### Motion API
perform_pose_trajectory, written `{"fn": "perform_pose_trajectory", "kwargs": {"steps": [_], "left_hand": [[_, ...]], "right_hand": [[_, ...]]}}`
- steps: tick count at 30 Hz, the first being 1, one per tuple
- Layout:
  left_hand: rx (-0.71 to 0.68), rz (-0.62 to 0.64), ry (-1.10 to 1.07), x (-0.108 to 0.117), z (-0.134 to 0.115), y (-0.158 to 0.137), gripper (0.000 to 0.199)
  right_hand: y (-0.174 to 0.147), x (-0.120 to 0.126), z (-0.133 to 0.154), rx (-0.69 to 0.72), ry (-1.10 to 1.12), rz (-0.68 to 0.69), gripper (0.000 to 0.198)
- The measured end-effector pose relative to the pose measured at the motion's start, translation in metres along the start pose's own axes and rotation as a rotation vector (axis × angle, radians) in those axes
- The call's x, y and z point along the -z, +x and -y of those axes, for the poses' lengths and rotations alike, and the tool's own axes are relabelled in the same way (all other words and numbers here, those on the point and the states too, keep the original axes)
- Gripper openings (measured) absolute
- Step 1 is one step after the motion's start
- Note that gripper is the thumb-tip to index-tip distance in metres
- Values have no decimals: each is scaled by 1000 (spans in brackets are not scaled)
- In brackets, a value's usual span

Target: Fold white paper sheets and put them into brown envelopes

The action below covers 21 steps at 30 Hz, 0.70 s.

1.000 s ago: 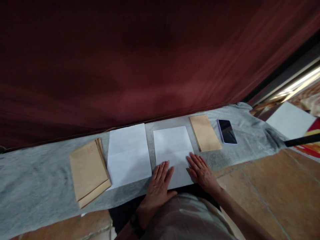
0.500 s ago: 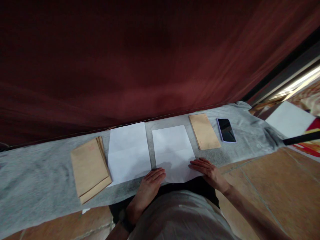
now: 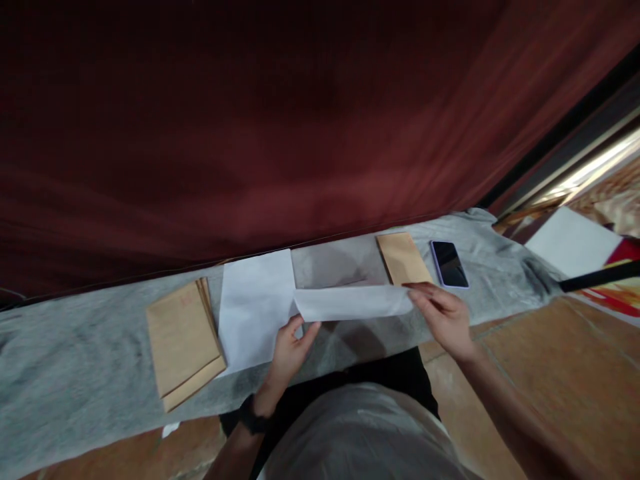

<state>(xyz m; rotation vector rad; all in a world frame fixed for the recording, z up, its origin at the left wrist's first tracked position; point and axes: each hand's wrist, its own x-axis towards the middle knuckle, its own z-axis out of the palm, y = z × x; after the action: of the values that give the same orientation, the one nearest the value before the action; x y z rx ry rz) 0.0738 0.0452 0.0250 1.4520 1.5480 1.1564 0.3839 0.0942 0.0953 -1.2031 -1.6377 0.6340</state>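
Note:
A white sheet of paper [image 3: 355, 303] is lifted above the grey cloth and shows as a narrow band; I cannot tell whether it is folded over or only tilted. My right hand [image 3: 445, 317] pinches its right end between thumb and fingers. At its lower left corner is my left hand [image 3: 290, 350], closed on the edge with thumb and forefinger, the other fingers partly hidden. Another white sheet [image 3: 255, 307] lies flat on the left, partly behind my left hand. Beyond my right hand a brown envelope [image 3: 403, 257] lies flat, its near end covered.
A stack of brown envelopes [image 3: 185, 340] lies at the left on the grey cloth [image 3: 65, 360]. A phone with a purple case [image 3: 449, 264] rests at the right. Behind the narrow surface rises a dark red curtain [image 3: 320, 133]. Tiled floor [image 3: 565, 373] shows at the front right.
The right-hand sheet lay flat under both hands; now it is raised off the cloth. Both hands have moved forward and taken hold of its ends. My right hand now overlaps the single envelope.

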Motion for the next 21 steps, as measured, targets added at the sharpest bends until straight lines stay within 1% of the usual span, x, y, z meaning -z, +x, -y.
{"fn": "perform_pose_trajectory", "kwargs": {"steps": [2, 4, 5, 6, 8, 10, 12, 13, 14, 16, 18, 21], "left_hand": [[42, -2, -93, 3, -18, 7, 26], [78, -36, -178, 7, -34, 9, 30], [103, -62, -214, 7, -41, 9, 30], [132, -84, -244, 7, -46, 9, 31], [187, -101, -279, 4, -50, 10, 30], [218, -104, -269, -3, -45, 13, 30], [221, -146, -221, -11, -31, 19, 27], [212, -183, -182, -16, -21, 22, 26], [200, -216, -138, -20, -11, 24, 24], [187, -248, -49, -26, 8, 28, 21], [194, -263, 0, -31, 24, 29, 18], [221, -275, 29, -36, 38, 26, 14]], "right_hand": [[22, 4, 13, 6, -8, -159, 17], [43, 4, 19, 21, -8, -281, 24], [53, 3, 20, 19, -4, -312, 28], [63, 0, 18, 9, 7, -313, 30], [81, -10, 10, -1, 56, -271, 30], [95, -24, -5, 3, 79, -204, 29], [99, -40, -22, 27, 53, -133, 27], [97, -48, -31, 20, 39, -118, 27], [92, -54, -40, 6, 15, -89, 32], [72, -65, -59, -26, -45, -11, 50], [41, -71, -77, -2, -147, 31, 60], [-15, -70, -101, 57, -255, 145, 61]]}}
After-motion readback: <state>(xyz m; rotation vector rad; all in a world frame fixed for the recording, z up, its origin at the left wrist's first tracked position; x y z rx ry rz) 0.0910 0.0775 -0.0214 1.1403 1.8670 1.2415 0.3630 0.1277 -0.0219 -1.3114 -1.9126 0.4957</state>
